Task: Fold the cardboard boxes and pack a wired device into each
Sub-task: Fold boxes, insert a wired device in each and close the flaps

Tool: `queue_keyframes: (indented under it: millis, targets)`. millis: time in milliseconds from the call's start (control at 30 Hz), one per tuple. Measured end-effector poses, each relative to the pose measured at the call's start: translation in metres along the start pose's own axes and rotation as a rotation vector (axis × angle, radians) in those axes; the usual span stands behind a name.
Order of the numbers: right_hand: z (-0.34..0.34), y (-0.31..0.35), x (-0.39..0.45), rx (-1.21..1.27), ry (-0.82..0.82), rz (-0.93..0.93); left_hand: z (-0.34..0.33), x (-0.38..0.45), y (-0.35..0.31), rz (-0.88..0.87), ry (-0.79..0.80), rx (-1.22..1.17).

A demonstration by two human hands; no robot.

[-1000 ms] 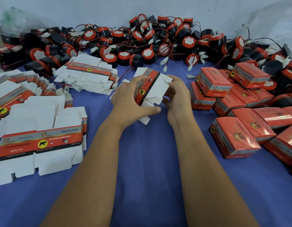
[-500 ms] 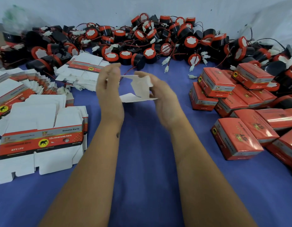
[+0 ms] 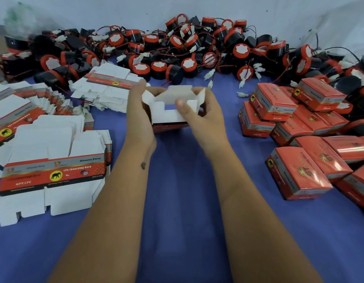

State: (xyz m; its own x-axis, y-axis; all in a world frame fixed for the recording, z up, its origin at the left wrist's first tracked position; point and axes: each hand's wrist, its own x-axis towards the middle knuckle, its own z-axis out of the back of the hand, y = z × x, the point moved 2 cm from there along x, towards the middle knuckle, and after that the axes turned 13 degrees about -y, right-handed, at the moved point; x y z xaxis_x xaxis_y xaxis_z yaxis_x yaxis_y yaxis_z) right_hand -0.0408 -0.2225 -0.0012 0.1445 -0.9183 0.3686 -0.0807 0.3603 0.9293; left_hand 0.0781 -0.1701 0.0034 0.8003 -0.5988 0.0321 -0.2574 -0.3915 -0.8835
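Both grips closed on half-folded box [image 3: 168,111]: left hand [image 3: 139,111], right hand [image 3: 205,113]; white flaps up, red band below.

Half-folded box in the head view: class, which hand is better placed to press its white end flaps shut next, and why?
Probably the right hand: its thumb already lies on a white flap of the box, while the left hand braces the box's side, steadying it.

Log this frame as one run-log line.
step: folding box flaps | left hand: holds box | right hand: thumb pressing flap | device: not inserted
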Motion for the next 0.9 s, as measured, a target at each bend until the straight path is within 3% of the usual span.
queue_keyframes:
  millis: [100,167,467,600,900]
  targets:
    - [0.005,-0.004,0.005,0.005,-0.118,-0.022,-0.005,-0.007,0.002,0.075,0.193,0.044]
    - [0.006,-0.006,0.007,-0.003,-0.150,-0.059,-0.007,-0.006,0.004,0.069,0.235,0.080]
    - [0.000,0.001,0.005,-0.046,-0.216,-0.080,-0.011,-0.016,0.007,-0.307,0.320,0.341]
    - [-0.002,0.005,0.004,0.015,-0.249,-0.102,-0.013,-0.017,0.009,-0.384,0.358,0.287]
    - [-0.001,0.009,0.005,0.097,-0.315,-0.158,-0.017,-0.018,0.016,-0.206,0.261,0.193]
